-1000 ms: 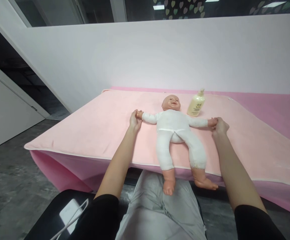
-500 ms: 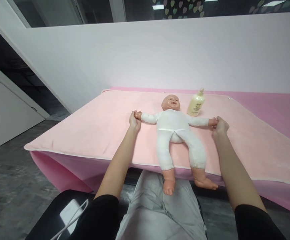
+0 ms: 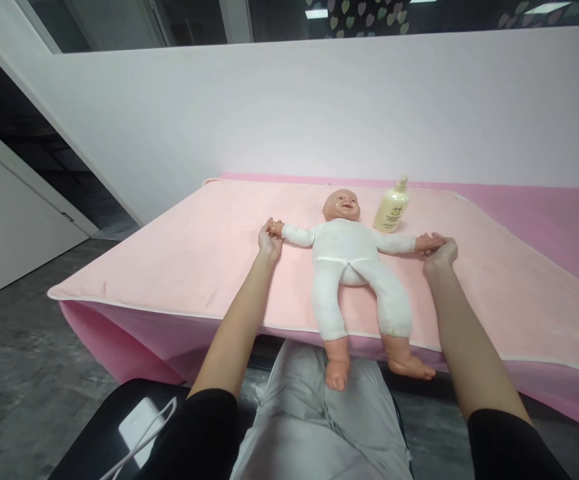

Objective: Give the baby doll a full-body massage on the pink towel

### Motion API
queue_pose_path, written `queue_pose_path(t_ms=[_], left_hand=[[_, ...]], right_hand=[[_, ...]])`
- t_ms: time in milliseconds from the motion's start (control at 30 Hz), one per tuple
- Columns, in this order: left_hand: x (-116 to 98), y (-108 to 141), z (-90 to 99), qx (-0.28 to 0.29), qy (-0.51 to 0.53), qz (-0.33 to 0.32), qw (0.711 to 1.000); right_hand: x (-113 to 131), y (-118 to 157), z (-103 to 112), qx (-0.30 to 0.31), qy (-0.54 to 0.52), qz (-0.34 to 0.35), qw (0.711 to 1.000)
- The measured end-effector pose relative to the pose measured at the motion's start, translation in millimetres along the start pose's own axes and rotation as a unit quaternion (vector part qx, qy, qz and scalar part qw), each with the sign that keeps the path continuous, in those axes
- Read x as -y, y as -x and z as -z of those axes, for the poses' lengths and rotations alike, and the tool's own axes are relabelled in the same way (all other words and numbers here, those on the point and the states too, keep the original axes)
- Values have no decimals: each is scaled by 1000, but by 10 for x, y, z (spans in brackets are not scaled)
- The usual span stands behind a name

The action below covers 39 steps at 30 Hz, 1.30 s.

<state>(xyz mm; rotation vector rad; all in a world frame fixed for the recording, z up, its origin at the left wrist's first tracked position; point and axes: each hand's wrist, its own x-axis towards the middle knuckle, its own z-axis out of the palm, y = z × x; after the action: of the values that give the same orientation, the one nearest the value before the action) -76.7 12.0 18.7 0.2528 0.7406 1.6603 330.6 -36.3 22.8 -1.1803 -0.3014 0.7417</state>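
A baby doll (image 3: 346, 247) in a white suit lies on its back on the pink blanket (image 3: 169, 260), its arms spread and its bare feet over the front edge. My left hand (image 3: 270, 241) is closed around the doll's hand on the left side of the view. On the right side, my right hand (image 3: 442, 253) holds the doll's other hand, whose fingers show above mine. A pale yellow pump bottle (image 3: 391, 208) stands on the blanket beside the doll's head, to the right.
Behind the table rises a white wall (image 3: 289, 113) with windows above. A white device (image 3: 142, 430) with a cable lies on a black seat at the lower left. My legs are under the table's front edge.
The fingers of my right hand have shifted lower, and more of the doll's hand shows there. My left fingers have moved slightly up. The doll's body and the bottle have stayed in place.
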Motion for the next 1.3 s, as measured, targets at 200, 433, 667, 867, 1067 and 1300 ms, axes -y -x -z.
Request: queue_pose_path(t_ms=[200, 433, 667, 867, 1067, 1300], left_hand=[[-8, 25, -26, 10, 5, -1, 1000], [7, 48, -37, 32, 12, -19, 999], [13, 7, -24, -8, 22, -27, 999], [-18, 29, -17, -17, 34, -6, 999], [8, 12, -33, -17, 14, 0, 1000], [33, -12, -5, 29, 8, -27, 999]], right_hand=[[21, 127, -44, -35, -34, 41, 998], [-37, 87, -7, -46, 4, 80, 996], [-23, 115, -31, -42, -22, 55, 997], [0, 95, -20, -51, -14, 20, 998], [51, 99, -7, -38, -59, -24, 997], [47, 206, -42, -44, -16, 65, 997]])
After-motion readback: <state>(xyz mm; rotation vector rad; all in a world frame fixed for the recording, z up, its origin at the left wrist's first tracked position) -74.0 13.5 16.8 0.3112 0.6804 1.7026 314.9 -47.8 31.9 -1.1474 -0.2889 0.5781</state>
